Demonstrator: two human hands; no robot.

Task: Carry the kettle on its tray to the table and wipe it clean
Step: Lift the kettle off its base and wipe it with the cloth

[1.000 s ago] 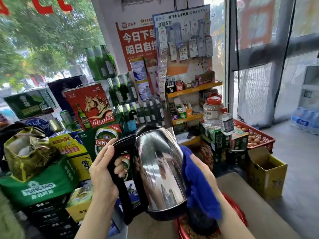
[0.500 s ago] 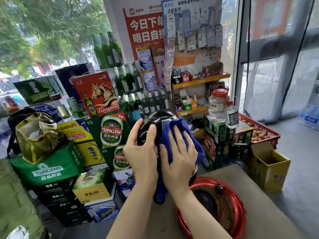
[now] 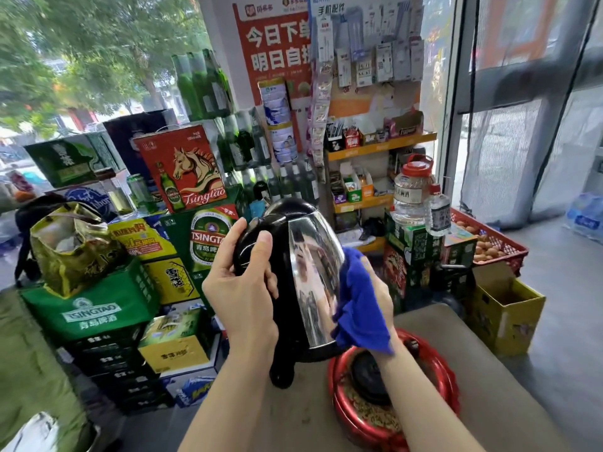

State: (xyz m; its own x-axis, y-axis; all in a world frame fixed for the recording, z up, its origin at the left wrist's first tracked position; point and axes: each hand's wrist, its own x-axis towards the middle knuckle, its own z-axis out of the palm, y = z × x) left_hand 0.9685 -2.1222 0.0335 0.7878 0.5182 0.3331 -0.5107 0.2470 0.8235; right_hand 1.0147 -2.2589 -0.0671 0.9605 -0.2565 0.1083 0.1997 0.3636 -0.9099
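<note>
Above bench (image 3: 489,353), shiny steel kettle w/ black handle (image 3: 310,275) gets wiped.
L hand (image 3: 243,288) grips handle; R hand (image 3: 375,298) holds blue cloth (image 3: 359,308) on its side, over round red tray (image 3: 391,432). Next: prob turn kettle.

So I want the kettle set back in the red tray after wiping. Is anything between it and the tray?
Only the right hand and its blue cloth, against the kettle on the side above the red tray. The left hand grips the handle. The black base lies in the tray.
</note>
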